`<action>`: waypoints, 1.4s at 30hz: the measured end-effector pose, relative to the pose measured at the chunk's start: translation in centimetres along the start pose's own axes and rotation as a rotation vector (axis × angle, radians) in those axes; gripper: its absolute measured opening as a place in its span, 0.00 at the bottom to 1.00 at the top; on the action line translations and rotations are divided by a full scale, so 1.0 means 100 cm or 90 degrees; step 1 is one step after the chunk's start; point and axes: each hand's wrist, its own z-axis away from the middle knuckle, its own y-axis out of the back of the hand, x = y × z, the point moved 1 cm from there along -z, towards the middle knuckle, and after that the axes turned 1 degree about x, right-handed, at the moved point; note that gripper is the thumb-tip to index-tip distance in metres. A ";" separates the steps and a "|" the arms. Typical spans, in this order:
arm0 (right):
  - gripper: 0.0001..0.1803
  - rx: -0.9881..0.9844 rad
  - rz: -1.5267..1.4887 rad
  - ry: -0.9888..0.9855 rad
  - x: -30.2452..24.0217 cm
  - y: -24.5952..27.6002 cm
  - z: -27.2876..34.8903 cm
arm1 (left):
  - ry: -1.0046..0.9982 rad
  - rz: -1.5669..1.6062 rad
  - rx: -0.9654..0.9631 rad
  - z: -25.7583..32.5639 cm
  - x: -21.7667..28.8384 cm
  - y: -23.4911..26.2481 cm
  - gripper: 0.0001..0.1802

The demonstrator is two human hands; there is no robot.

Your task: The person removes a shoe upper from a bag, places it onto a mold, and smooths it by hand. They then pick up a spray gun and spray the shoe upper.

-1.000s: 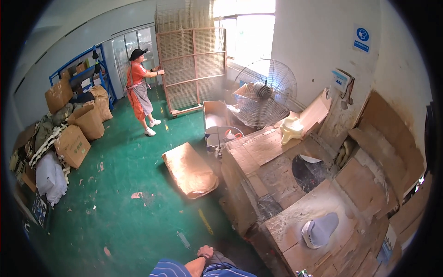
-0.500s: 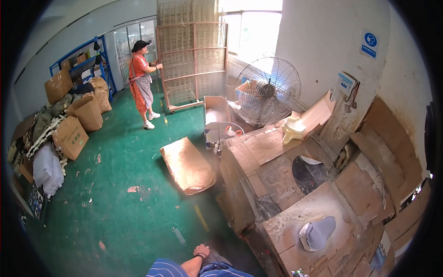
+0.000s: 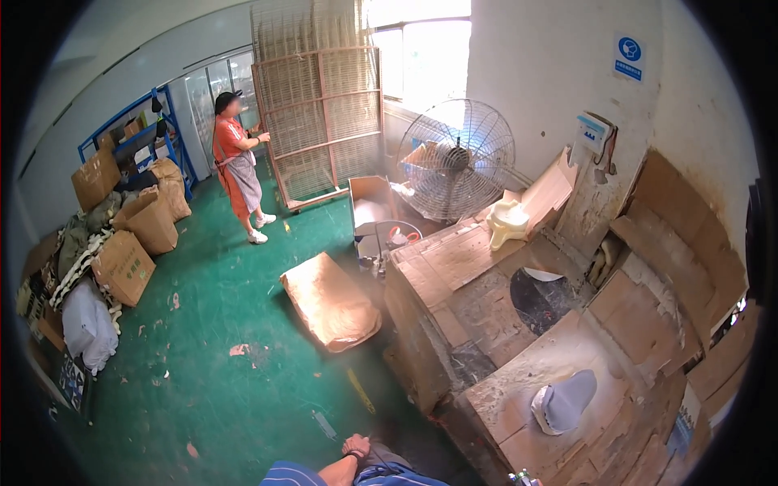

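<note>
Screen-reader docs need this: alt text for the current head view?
A person's left hand rests at the lap, beside a cardboard-covered bench bearing a grey piece and a cream pronged object; the right hand does not show. Beyond, a co-worker in orange stands at a tall rack on the green floor, near a large caged fan.

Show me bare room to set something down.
Widest: green floor between the cardboard boxes at left and the brown paper bundle, though pinkish patches dot it. Smaller: the cardboard sheet between the black disc and grey piece. Crowded: beside the fan, among the boxes.
</note>
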 end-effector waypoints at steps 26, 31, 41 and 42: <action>0.26 -0.018 -0.068 0.022 0.002 -0.006 -0.006 | 0.002 0.002 -0.003 0.001 -0.003 -0.006 0.23; 0.26 -0.039 -0.034 0.011 0.010 -0.002 -0.008 | 0.009 0.000 -0.014 0.005 -0.002 -0.003 0.23; 0.25 -0.067 0.027 0.046 0.003 0.001 -0.013 | 0.003 0.000 0.001 0.004 -0.003 -0.004 0.23; 0.25 -0.059 0.022 0.032 0.002 0.000 -0.012 | 0.012 0.004 -0.002 0.003 -0.003 -0.003 0.22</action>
